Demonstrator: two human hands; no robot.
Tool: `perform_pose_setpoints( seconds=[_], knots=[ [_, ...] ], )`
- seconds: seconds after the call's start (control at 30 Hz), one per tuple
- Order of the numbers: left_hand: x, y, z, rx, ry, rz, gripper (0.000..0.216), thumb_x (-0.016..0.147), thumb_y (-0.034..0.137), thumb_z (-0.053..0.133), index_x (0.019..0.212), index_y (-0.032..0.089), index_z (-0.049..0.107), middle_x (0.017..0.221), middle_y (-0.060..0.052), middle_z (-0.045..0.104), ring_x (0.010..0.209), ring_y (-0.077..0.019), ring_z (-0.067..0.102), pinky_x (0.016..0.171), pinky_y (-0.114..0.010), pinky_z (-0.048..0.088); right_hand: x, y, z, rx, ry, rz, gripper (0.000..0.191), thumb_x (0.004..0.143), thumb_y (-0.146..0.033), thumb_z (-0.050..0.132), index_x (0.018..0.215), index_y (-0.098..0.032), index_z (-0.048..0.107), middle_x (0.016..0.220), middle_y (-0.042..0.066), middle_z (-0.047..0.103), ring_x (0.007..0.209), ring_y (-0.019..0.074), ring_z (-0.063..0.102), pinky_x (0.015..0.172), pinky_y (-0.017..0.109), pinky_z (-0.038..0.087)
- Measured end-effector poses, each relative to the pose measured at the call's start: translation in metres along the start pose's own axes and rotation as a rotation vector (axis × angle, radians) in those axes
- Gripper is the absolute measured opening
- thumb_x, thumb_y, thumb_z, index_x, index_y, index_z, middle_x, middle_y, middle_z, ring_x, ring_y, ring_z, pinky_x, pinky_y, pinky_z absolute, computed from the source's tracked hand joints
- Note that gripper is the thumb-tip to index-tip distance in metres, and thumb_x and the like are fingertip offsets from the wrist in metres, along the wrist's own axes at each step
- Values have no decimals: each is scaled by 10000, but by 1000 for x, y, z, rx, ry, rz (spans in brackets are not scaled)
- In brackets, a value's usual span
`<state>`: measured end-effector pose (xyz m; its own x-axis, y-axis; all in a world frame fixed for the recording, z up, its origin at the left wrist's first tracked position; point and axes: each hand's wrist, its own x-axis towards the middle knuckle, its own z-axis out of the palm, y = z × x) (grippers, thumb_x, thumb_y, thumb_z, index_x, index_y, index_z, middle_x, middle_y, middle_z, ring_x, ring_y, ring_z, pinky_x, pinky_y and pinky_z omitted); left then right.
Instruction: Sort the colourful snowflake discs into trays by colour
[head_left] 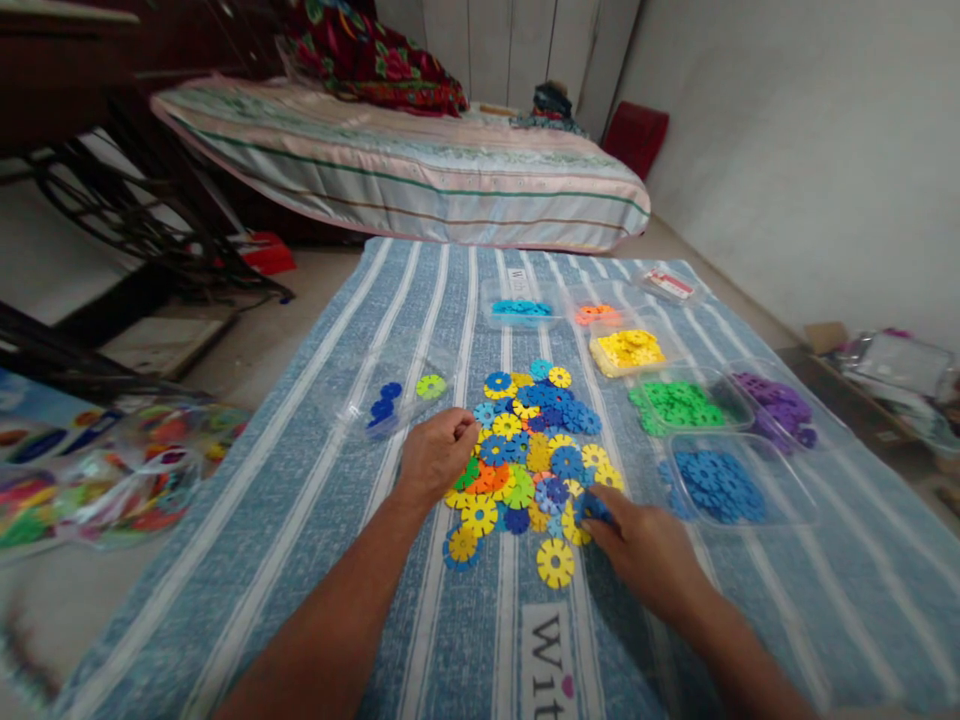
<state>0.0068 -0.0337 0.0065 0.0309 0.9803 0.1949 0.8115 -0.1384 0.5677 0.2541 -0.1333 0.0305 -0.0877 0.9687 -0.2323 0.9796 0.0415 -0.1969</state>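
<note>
A loose pile of notched plastic building discs [508, 424], mostly yellow and blue with some orange and green, lies on the striped cloth. At the pile's left edge, my left hand [439, 458] has its fingers curled closed; whatever they may hold is hidden. My right hand [646, 548], at the pile's lower right, pinches a blue notched disc [598, 506] between thumb and fingers. One yellow disc [555, 563] lies just below the pile, to the left of my right hand.
Transparent boxes hold sorted discs: light blue [523, 309], orange [596, 315], yellow [630, 349], green [682, 405], purple [774, 408] and blue [718, 485]. A clear tray [352, 415] with a few discs sits left. Beyond the cloth-covered table [300, 450] stands a bed [420, 160].
</note>
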Motion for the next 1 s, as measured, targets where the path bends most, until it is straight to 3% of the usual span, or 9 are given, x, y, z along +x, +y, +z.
perform_pose_setpoints(
  seconds=[0.17, 0.27, 0.47, 0.63, 0.73, 0.8, 0.87, 1.0],
  knots=[
    [0, -2, 1, -11, 3, -7, 240, 780, 357, 467, 746, 191, 637, 609, 15, 610, 591, -118, 543, 575, -219, 370, -4, 1, 5, 128, 111, -3, 328, 865, -345, 439, 1122, -216, 597, 756, 40, 713, 661, 223, 666, 563, 276, 411],
    [0, -1, 1, -14, 8, -3, 236, 780, 354, 467, 744, 192, 635, 613, 16, 614, 601, -118, 547, 579, -217, 373, -8, 2, 4, 262, 169, -34, 267, 871, -350, 421, 948, -213, 637, 679, 16, 688, 594, 181, 643, 544, 253, 393],
    [0, -1, 1, -9, -1, -10, 239, 783, 354, 462, 744, 194, 635, 622, 14, 622, 607, -121, 555, 582, -220, 378, -22, 15, -18, 425, 292, -85, 287, 883, -403, 412, 800, -224, 621, 624, -18, 653, 529, 120, 598, 534, 217, 396],
    [0, -2, 1, -6, 5, -8, 239, 779, 360, 468, 759, 195, 640, 644, 10, 636, 623, -126, 567, 592, -225, 384, -30, 53, -47, 124, 625, 148, 400, 850, -530, 396, 807, -225, 651, 609, 2, 652, 505, 154, 593, 516, 252, 401],
    [0, -2, 1, -5, 1, 8, 246, 783, 367, 465, 763, 195, 639, 656, 6, 641, 631, -128, 571, 592, -225, 384, -32, 70, -53, -130, 702, 328, 494, 862, -558, 322, 879, -210, 672, 645, 42, 675, 540, 210, 615, 510, 291, 385],
    [0, -2, 1, -9, 1, 7, 244, 784, 364, 464, 758, 194, 637, 656, 6, 641, 632, -127, 572, 592, -223, 384, -33, 70, -50, -159, 702, 327, 515, 866, -564, 307, 907, -207, 676, 660, 47, 685, 546, 214, 621, 515, 293, 387],
    [0, -2, 1, -9, 4, 0, 240, 784, 361, 465, 756, 195, 636, 649, 8, 636, 627, -126, 570, 590, -222, 383, -34, 60, -41, -96, 637, 234, 496, 872, -549, 311, 905, -215, 677, 672, 40, 692, 549, 199, 627, 522, 280, 395],
    [0, -1, 1, 14, 6, -1, 239, 784, 362, 466, 752, 199, 638, 624, 14, 623, 606, -123, 558, 579, -221, 378, -29, 27, -20, -49, 299, 94, 380, 903, -437, 340, 934, -246, 667, 640, 20, 686, 584, 192, 648, 524, 257, 385]
  ],
)
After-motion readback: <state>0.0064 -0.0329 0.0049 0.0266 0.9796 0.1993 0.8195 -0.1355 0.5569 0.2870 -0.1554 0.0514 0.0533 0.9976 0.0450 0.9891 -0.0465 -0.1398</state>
